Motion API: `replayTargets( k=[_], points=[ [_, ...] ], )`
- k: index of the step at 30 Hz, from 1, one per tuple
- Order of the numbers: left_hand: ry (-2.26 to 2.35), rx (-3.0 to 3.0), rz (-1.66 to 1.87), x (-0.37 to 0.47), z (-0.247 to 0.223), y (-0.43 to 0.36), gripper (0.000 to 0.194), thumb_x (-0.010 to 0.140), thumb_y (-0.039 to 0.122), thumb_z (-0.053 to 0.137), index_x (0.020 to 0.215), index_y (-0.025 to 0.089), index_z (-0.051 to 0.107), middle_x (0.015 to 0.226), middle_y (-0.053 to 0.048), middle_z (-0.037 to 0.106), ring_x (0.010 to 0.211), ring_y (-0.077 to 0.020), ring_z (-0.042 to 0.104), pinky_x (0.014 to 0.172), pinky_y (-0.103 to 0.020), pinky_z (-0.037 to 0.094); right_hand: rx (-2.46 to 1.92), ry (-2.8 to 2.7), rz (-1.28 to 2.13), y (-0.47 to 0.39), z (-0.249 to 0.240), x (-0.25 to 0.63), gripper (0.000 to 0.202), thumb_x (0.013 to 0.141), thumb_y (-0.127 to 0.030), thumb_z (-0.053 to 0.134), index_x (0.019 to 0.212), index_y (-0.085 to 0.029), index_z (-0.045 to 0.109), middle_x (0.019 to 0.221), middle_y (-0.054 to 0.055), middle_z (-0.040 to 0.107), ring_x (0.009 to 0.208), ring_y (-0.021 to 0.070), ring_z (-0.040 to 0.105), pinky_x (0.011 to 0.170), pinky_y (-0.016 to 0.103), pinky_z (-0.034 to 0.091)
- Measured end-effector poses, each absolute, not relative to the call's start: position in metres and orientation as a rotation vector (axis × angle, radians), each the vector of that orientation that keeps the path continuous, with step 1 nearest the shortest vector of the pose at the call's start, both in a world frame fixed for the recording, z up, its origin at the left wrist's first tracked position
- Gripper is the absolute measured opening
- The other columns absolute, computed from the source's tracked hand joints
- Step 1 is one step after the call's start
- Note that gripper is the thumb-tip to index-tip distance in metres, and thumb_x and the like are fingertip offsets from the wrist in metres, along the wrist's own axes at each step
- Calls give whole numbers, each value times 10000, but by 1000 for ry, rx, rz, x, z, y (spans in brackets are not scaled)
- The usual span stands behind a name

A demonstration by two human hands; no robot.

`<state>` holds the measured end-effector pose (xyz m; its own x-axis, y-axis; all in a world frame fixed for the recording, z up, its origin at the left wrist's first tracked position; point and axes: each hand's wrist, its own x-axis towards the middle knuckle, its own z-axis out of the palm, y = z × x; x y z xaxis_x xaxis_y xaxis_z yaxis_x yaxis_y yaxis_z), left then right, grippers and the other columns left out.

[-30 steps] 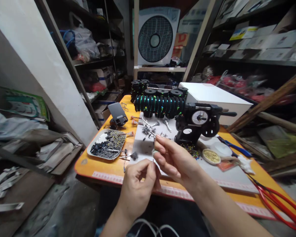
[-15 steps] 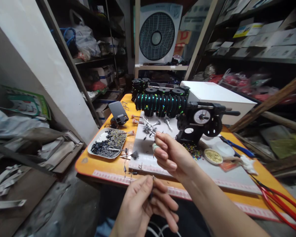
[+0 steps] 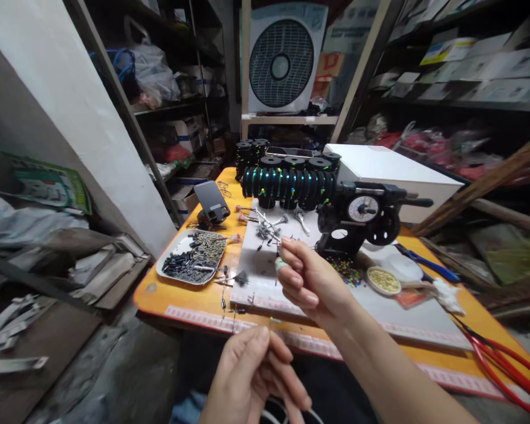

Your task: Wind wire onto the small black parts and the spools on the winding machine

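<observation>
My left hand (image 3: 256, 371) is low in front of the table's near edge, palm up, thumb pressed against the index finger. A tiny thin yellowish bit (image 3: 272, 321) shows at its fingertips, too small to name. Over the grey board (image 3: 269, 288) my right hand (image 3: 301, 274) has thumb and index pinched and the other fingers curled; what they hold is not clear. A pale green wrap (image 3: 280, 264) covers one of its fingers. Just beyond it lie bundles of fine white-grey strands (image 3: 267, 225) and small dark pieces.
A white tray (image 3: 161, 268) of small dark and yellowish cylinders is at left, near a phone stand (image 3: 212, 201). Behind stands a black winding device (image 3: 362, 212) with ring spools (image 3: 291, 182). At right are a dish of golden bits (image 3: 383, 281), blue-handled pliers (image 3: 441, 271) and red-handled scissors (image 3: 507, 365).
My left hand has dropped slightly away from my right hand, and the yellowish bit now shows above its fingertips. My right hand stays pinched in nearly the same place.
</observation>
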<state>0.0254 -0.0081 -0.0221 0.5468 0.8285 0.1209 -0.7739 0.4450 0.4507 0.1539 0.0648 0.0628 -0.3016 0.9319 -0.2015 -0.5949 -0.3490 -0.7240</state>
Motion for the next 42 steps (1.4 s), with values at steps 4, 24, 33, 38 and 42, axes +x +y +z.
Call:
replayTargets(
  k=[4, 24, 33, 38, 42],
  points=[
    [152, 530, 974, 24, -25, -9, 375, 989, 293, 367, 914, 93, 676, 740, -131, 777, 578, -191, 735, 451, -166, 548, -768, -667, 1827, 65, 64, 156, 413, 799, -408, 628, 572, -190, 360, 386, -81, 464, 210, 0, 251, 233, 92, 167],
    [571, 681, 965, 6, -10, -11, 341, 881, 427, 561, 750, 130, 666, 598, -82, 739, 457, -165, 667, 425, -212, 487, -1025, -1509, 1632, 44, 57, 163, 336, 857, -465, 609, 921, -144, 681, 596, -31, 535, 491, 50, 393, 414, 143, 271],
    [749, 933, 1108, 10, -1, -3, 255, 917, 362, 517, 1039, 145, 574, 583, -35, 706, 497, -183, 669, 541, -300, 538, -1110, -1851, 1248, 35, 59, 166, 308, 928, -394, 529, 798, -169, 695, 792, 14, 587, 767, 125, 549, 681, 233, 428],
    [682, 821, 1035, 10, 2, -1, 231, 901, 355, 561, 990, 143, 585, 559, -13, 695, 416, -132, 642, 438, -205, 500, -1028, -1717, 1506, 30, 46, 170, 247, 896, -401, 574, 947, -178, 665, 846, 17, 568, 609, 72, 506, 488, 169, 425],
    [548, 710, 972, 9, 0, 1, 240, 869, 342, 614, 978, 128, 618, 547, -11, 703, 412, -118, 641, 358, -160, 498, -931, -1506, 1698, 28, 36, 169, 222, 859, -370, 632, 931, -159, 632, 741, -2, 564, 539, 58, 486, 396, 123, 403]
  ],
)
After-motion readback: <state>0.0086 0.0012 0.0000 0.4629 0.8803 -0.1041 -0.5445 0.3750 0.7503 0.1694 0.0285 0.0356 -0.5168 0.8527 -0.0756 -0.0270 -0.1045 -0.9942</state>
